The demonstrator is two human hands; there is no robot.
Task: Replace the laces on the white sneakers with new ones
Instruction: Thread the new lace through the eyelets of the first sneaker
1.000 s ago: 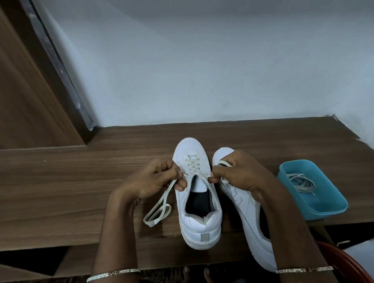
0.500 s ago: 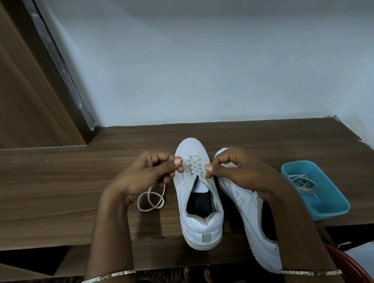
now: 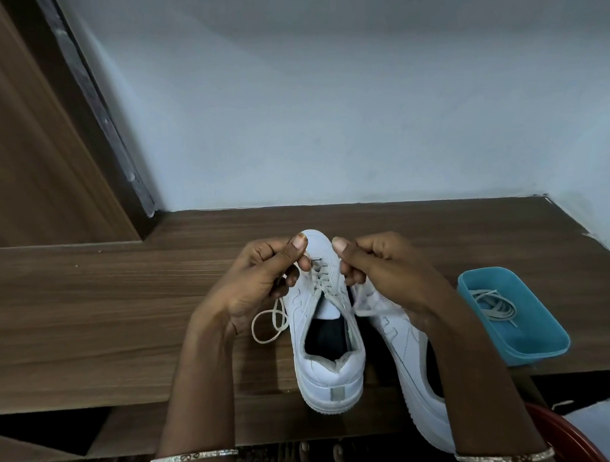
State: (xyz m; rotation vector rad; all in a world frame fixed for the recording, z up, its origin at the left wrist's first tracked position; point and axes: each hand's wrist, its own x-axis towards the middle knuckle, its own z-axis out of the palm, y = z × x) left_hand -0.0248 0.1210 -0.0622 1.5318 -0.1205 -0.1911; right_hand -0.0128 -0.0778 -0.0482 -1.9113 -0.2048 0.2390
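Sneaker [image 3: 329, 374] smooth, white; flat looped lace [image 3: 320, 278]

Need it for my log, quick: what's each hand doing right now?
Left hand: closed, pinching the lace beside the laced sneaker.
Right hand: closed, pinching the same lace's other end.

White sneakers [image 3: 328, 370], grey heel tab [image 3: 338, 394]; cream lace [image 3: 320, 276]; teal tray [image 3: 539, 350] with grey laces [image 3: 495, 308]; brown wood-grain worktop [image 3: 123, 313]; pale blue wall [image 3: 324, 104]; silver bangles [image 3: 192, 457]; red tub [image 3: 573, 441].
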